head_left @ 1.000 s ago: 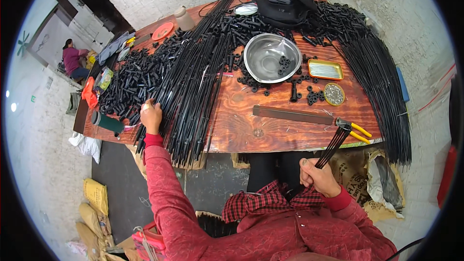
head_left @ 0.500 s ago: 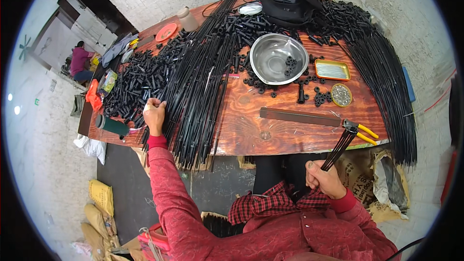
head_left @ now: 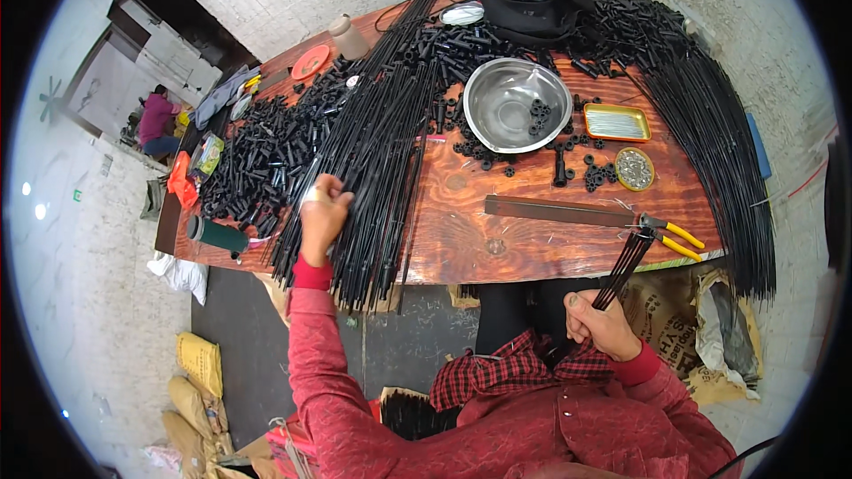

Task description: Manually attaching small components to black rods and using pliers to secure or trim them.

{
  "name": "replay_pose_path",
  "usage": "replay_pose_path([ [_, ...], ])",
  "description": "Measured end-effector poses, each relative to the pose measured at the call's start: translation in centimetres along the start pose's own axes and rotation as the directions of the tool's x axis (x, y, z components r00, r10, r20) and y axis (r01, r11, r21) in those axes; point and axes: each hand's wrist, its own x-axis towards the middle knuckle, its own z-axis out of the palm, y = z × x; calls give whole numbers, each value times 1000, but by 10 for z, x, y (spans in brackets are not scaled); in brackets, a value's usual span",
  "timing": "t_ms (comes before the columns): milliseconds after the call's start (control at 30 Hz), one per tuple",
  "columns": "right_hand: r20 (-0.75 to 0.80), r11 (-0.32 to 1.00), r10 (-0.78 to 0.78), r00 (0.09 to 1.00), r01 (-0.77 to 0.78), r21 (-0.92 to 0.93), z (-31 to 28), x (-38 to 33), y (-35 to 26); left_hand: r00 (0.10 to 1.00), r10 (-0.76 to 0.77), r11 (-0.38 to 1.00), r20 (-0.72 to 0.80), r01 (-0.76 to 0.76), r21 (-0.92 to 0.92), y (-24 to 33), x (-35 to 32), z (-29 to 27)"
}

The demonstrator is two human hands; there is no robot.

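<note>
My right hand is closed round a small bundle of thin black rods, held upright at a slant in front of the table edge. The upper ends of these rods reach up to pliers with yellow handles on the table. My left hand is over a wide heap of long black rods. Its fingers are bent and drawn together; whatever is between them, if anything, is too small to make out. Left of that heap lies a pile of short black tubes.
On the wooden table are a steel bowl, a yellow tray of thin pins, a round dish of small metal parts, a brown flat bar and a green bottle. More rods lie at right. A person sits far left.
My left hand has moved right, from the edge of the tube pile onto the rod heap. My right hand still grips its bundle. The whole view has shifted slightly.
</note>
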Motion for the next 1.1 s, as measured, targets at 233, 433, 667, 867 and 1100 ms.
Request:
replay_pose_path([
  [233, -25, 1000, 7, 1000, -7, 26, -7, -2, 5, 998, -54, 996, -36, 52, -74, 7, 2, 28],
  [433, -8, 1000, 7, 1000, -7, -8, -8, 0, 4, 982, -144, 989, -120, 141, -34, -9, 5, 31],
  [667, -19, 1000, 9, 1000, -9, 27, -14, 4, 9, 975, 190, 977, -116, -177, 121, 33, 1, 34],
  [867, -12, 1000, 24, 1000, -24, 16, -13, 8, 6, 976, 219, 966, 8, -218, 135, 65, 0, 37],
  [1100, -7, 1000, 8, 1000, -8, 7, -14, 7, 7, 972, 218, 964, 83, -228, 138, 72, 3, 40],
])
